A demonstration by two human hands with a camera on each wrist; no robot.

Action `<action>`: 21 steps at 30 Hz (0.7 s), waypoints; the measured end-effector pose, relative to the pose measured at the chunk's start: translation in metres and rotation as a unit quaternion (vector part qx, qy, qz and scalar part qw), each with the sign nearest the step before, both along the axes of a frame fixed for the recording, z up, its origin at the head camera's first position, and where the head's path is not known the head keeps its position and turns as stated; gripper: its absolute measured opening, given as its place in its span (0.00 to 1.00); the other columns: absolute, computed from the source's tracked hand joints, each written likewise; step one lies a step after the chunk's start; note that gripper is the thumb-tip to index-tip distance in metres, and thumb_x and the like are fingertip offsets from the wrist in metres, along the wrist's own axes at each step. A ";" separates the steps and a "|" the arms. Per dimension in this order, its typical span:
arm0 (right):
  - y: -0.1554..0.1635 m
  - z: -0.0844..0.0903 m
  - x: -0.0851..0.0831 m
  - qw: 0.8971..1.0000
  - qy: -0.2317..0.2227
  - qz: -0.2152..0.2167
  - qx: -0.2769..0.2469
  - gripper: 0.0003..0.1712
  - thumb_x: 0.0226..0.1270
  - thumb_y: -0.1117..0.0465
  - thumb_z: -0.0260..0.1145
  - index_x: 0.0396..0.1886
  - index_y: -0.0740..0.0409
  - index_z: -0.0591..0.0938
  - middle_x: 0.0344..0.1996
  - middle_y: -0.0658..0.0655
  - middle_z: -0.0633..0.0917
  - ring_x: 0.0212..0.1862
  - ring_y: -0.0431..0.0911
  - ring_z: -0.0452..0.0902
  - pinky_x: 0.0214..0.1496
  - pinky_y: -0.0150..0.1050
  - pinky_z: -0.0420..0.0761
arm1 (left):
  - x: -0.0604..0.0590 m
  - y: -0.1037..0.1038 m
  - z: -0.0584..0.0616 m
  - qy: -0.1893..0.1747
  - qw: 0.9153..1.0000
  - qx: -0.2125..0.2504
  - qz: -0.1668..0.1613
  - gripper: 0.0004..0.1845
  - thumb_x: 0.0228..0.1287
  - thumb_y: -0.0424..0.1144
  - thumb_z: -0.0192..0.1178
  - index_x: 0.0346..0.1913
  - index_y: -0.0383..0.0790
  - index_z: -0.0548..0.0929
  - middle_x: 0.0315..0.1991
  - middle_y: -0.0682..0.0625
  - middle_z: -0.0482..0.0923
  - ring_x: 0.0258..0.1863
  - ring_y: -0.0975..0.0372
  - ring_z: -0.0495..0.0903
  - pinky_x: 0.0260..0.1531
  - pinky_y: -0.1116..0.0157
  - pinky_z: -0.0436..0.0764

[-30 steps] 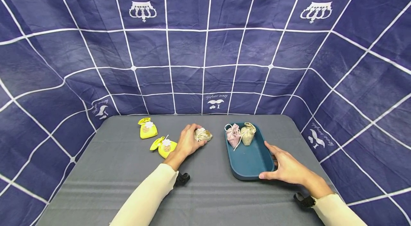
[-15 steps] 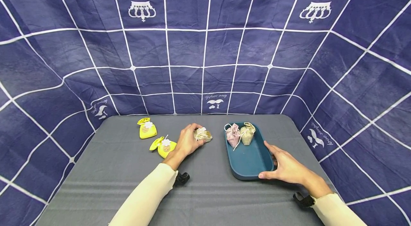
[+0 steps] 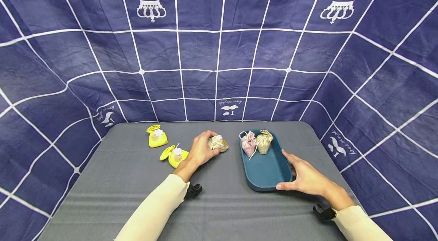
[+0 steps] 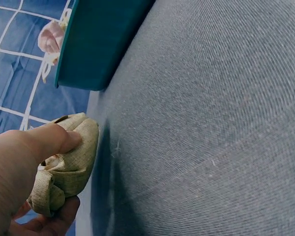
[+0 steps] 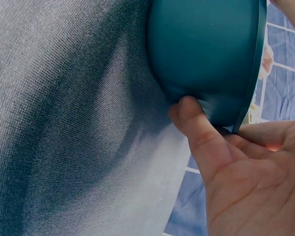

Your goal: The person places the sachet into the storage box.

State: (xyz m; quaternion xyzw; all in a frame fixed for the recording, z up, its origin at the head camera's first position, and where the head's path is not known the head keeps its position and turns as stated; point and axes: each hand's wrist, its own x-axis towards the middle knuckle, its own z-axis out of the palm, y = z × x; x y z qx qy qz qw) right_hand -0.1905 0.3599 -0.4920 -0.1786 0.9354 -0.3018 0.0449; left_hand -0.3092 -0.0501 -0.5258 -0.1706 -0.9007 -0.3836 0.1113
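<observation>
Barely anything shifts since a second ago: the left hand [image 3: 200,152] stays curled around the small beige linen drawstring pouch [image 3: 218,143] on the grey cloth-covered table [image 3: 137,187], left of the teal plastic tray [image 3: 266,174]. That pouch looks light, soft and squashy, best pinched at its bunched neck. The right hand [image 3: 306,178] braces the tray's near corner, thumb against its wall.
</observation>
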 end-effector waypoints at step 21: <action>0.001 0.002 0.000 1.000 0.010 -0.001 0.027 0.80 0.56 0.35 0.94 0.92 0.74 0.61 0.80 0.78 0.78 0.61 0.53 0.93 0.57 0.39 0.94 | 0.011 0.011 0.030 0.054 0.998 0.004 -0.016 0.30 0.52 0.36 0.87 0.59 0.45 0.88 0.54 0.44 0.91 0.50 0.50 0.90 0.53 0.51 0.88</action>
